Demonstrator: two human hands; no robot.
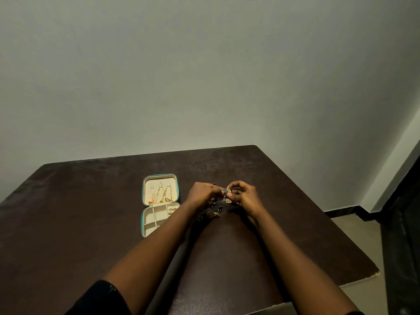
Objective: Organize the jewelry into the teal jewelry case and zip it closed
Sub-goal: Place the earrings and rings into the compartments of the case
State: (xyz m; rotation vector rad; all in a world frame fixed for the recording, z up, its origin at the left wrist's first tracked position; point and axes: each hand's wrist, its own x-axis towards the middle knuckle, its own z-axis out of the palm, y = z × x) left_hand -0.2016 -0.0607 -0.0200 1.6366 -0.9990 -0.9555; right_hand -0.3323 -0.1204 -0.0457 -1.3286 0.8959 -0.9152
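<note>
**A:** Where is the teal jewelry case (143, 192)?

**B:** It lies open flat on the table (295, 212), toward the far edge and left of the middle. The lid half is farther off, with gold chains (161, 194) hung inside it. The tray half is nearer.

**A:** And the hands?

**B:** Both are just right of the case. The left hand (202, 193) and the right hand (244, 194) each pinch a gold piece (228, 194) between curled fingertips. It's too small to name, perhaps an earring.

**A:** What could go wrong?

**B:** If either pinch slips, the piece drops among the dark beaded pieces (213, 211) on the table just below the hands, and I think it would tangle there. The left forearm also crosses the tray's right side, so a careless sweep toward a compartment could knock the case or spill the chains.
</note>
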